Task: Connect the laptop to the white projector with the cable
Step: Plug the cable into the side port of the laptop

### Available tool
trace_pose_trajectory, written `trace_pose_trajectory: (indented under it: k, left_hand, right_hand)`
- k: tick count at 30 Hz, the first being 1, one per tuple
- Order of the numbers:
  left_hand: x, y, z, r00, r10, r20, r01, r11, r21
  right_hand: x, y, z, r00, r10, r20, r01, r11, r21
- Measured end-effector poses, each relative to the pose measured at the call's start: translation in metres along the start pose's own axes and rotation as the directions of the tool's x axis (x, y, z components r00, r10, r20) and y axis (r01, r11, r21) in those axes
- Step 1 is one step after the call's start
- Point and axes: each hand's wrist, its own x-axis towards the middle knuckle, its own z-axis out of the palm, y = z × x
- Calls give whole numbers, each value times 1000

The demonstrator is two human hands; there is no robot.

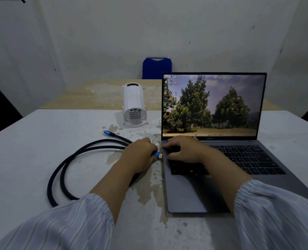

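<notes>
An open grey laptop [239, 170] sits on the right of the table with its screen lit. My left hand [140, 154] grips a blue plug [157, 155] of the black cable [63, 170], its metal tip right at the laptop's left edge. My right hand [183, 149] rests flat on the keyboard's left corner, fingers spread. The cable loops on the table to the left, and its other blue plug [107, 132] lies free near the white projector [134, 105]. The projector stands behind, its vented port side facing me.
The white table [32, 141] has worn, peeling patches in the middle. A second wooden table [95, 96] abuts behind it. A blue chair back [156, 68] stands against the far wall behind the laptop screen.
</notes>
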Motion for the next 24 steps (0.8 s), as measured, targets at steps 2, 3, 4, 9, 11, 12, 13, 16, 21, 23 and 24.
trace_pose_trajectory:
  k: [2,3,4,9,11,12,13,16,21,23,24]
  left_hand:
    - [0,0,0,1000,-10,-3,10,1000,14]
    - [0,0,1,1000,-16,-10,17,1000,18]
    - [0,0,2,1000,-24,-19,25,1000,17]
    - [-2,1,2,998,-49,-39,49,999,-10]
    - [-2,2,1,997,-60,-41,60,998,-20]
    - [-2,3,1,997,-68,-44,67,997,-25]
    - [-2,3,1,996,-76,-46,75,997,-33]
    - [-3,6,2,994,-101,-47,99,994,-48]
    - [-4,5,2,993,-112,-41,107,987,-118]
    - [-4,2,1,995,-99,-28,93,982,-166]
    - [-4,0,0,995,-94,-18,89,979,-182]
  right_hand:
    - [-1,1,1,1000,-1,0,1,1000,-2]
    - [-1,1,2,1000,-3,2,3,1000,-6]
    - [-1,2,2,1000,-4,5,4,1000,-8]
    - [0,3,5,1000,8,11,-8,1000,-3]
    - [0,2,5,1000,10,15,-10,1000,-4]
    - [0,2,4,1000,8,14,-8,1000,-4]
    - [0,2,4,1000,6,12,-6,1000,-6]
    - [0,1,3,1000,6,10,-6,1000,-3]
    - [-1,0,3,1000,0,8,0,1000,10]
    - [-1,0,4,1000,-18,5,18,999,32]
    - [-1,0,4,1000,-29,4,29,999,39]
